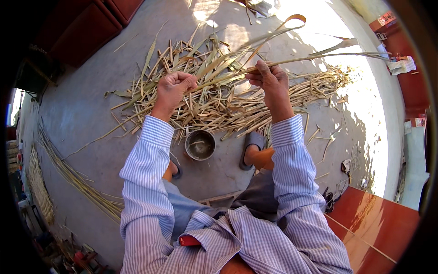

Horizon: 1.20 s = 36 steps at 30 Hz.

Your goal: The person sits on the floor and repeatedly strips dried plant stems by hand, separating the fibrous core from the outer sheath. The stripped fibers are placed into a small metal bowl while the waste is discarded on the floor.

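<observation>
Dry green reed strip (228,75) stretched between 2 hands above the floor pile (219,102): left hand (173,89) fisted shut around it, right hand (271,80) pinching it with thumb and fingers. Best kept taut, pulled evenly, clear of the metal bowl (200,144).

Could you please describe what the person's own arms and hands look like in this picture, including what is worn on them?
Both arms wear long shirt sleeves with fine blue and white stripes and buttoned-looking cuffs at the wrists. The left hand and right hand are bare: no gloves, rings or watch are visible. The left sleeve and right sleeve look loose and creased.
</observation>
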Each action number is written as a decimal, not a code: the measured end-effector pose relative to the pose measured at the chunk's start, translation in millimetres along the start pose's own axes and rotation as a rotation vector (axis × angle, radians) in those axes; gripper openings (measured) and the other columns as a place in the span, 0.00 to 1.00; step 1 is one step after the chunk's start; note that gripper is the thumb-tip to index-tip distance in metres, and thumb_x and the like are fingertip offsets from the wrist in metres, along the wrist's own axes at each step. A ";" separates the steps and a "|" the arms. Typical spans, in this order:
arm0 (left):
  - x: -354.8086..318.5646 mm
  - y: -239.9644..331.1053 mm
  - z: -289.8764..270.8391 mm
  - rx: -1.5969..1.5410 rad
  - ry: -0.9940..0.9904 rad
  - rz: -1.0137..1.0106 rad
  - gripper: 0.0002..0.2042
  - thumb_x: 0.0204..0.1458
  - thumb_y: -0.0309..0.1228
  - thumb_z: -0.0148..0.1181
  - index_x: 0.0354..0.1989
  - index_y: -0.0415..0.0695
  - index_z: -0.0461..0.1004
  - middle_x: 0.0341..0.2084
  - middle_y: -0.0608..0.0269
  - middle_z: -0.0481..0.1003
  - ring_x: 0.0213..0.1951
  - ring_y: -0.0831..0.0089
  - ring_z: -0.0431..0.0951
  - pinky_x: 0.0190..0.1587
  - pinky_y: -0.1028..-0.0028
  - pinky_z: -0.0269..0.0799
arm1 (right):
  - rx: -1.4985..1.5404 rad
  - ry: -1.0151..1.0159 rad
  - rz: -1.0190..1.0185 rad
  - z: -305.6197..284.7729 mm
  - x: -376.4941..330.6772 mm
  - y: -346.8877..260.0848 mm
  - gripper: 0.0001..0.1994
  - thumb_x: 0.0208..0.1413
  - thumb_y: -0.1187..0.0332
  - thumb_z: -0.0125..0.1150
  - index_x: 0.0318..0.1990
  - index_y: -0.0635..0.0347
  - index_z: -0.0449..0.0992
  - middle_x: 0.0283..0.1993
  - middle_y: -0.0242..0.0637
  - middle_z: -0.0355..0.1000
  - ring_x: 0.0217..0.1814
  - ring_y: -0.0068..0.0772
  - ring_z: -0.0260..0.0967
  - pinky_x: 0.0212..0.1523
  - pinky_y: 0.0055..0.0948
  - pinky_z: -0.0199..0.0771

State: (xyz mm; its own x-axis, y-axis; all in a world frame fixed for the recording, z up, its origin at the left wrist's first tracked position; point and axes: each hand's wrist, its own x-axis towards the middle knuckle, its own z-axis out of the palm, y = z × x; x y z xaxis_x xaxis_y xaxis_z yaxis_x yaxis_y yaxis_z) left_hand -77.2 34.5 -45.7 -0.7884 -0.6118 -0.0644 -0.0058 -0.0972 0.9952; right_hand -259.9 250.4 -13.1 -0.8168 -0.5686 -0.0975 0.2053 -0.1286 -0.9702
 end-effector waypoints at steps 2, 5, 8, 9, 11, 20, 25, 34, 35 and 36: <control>12.9 1.8 -22.4 -0.163 0.208 0.035 0.09 0.52 0.29 0.66 0.35 0.36 0.77 0.25 0.65 0.78 0.28 0.82 0.75 0.31 0.84 0.72 | 0.026 0.021 0.013 -2.5 -1.7 0.9 0.16 0.62 0.59 0.58 0.41 0.67 0.73 0.36 0.44 0.77 0.35 0.31 0.78 0.33 0.23 0.79; 16.3 6.1 -45.2 -0.102 0.339 0.071 0.09 0.54 0.31 0.66 0.35 0.37 0.76 0.25 0.66 0.77 0.26 0.83 0.73 0.29 0.84 0.69 | -0.062 0.063 0.046 -15.0 -0.6 8.3 0.16 0.62 0.60 0.58 0.41 0.67 0.72 0.36 0.44 0.77 0.34 0.31 0.78 0.31 0.21 0.79; 23.4 2.1 -67.0 0.235 0.368 0.210 0.11 0.54 0.35 0.65 0.37 0.40 0.76 0.24 0.66 0.77 0.24 0.82 0.72 0.27 0.81 0.67 | -0.071 0.133 0.048 -22.6 0.5 7.9 0.15 0.62 0.60 0.58 0.40 0.67 0.72 0.35 0.44 0.77 0.34 0.31 0.79 0.30 0.21 0.79; 19.5 0.7 -74.9 0.789 0.407 0.329 0.14 0.52 0.40 0.66 0.40 0.43 0.75 0.25 0.64 0.78 0.25 0.74 0.74 0.30 0.72 0.69 | -0.063 0.140 0.052 -21.6 0.9 7.9 0.15 0.61 0.60 0.59 0.39 0.67 0.72 0.35 0.44 0.77 0.34 0.31 0.79 0.31 0.21 0.80; 10.9 4.3 -63.5 1.307 0.468 0.621 0.16 0.50 0.42 0.65 0.39 0.44 0.76 0.26 0.63 0.78 0.29 0.67 0.76 0.34 0.65 0.69 | -0.026 0.124 0.061 -21.7 0.1 8.7 0.15 0.61 0.60 0.59 0.38 0.66 0.72 0.35 0.44 0.77 0.34 0.31 0.79 0.31 0.21 0.80; -7.4 23.7 -8.8 0.990 -0.241 0.426 0.13 0.46 0.40 0.65 0.31 0.43 0.76 0.24 0.61 0.77 0.32 0.58 0.75 0.38 0.63 0.65 | 0.058 0.135 0.087 -15.0 4.2 8.9 0.14 0.61 0.60 0.59 0.37 0.64 0.71 0.34 0.44 0.77 0.33 0.31 0.79 0.29 0.19 0.81; -12.4 45.5 -33.5 1.324 -0.045 0.593 0.10 0.45 0.34 0.65 0.32 0.44 0.74 0.25 0.63 0.76 0.30 0.61 0.74 0.37 0.63 0.62 | 0.126 0.158 0.051 -30.7 8.8 -0.5 0.12 0.62 0.61 0.57 0.39 0.64 0.71 0.35 0.43 0.77 0.36 0.31 0.79 0.31 0.20 0.81; -12.3 38.5 41.6 0.935 -0.072 0.715 0.08 0.44 0.34 0.68 0.26 0.44 0.77 0.21 0.62 0.75 0.27 0.64 0.74 0.34 0.67 0.64 | 0.279 -0.094 0.127 29.5 -17.4 10.1 0.13 0.61 0.63 0.59 0.44 0.65 0.71 0.39 0.40 0.76 0.38 0.29 0.78 0.37 0.21 0.80; -12.3 39.0 40.5 0.907 -0.064 0.642 0.07 0.44 0.33 0.67 0.24 0.44 0.77 0.19 0.61 0.74 0.27 0.63 0.74 0.33 0.66 0.65 | 0.272 -0.045 0.109 24.7 -16.2 6.9 0.13 0.61 0.63 0.59 0.44 0.65 0.71 0.39 0.40 0.76 0.39 0.28 0.77 0.37 0.21 0.80; -12.0 39.7 35.6 0.892 -0.088 0.619 0.07 0.45 0.33 0.67 0.25 0.44 0.78 0.19 0.61 0.74 0.25 0.64 0.74 0.32 0.66 0.65 | 0.266 0.003 0.092 19.0 -14.5 3.7 0.13 0.61 0.63 0.60 0.44 0.65 0.71 0.39 0.40 0.76 0.39 0.28 0.77 0.38 0.21 0.80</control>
State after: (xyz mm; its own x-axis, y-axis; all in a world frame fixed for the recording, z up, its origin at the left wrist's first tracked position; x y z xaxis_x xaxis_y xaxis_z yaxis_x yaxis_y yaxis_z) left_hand -89.8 66.0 -2.8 -0.8496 -0.2964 0.4362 -0.0088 0.8350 0.5502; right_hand -237.0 242.7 -11.0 -0.7898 -0.5851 -0.1838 0.4129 -0.2856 -0.8648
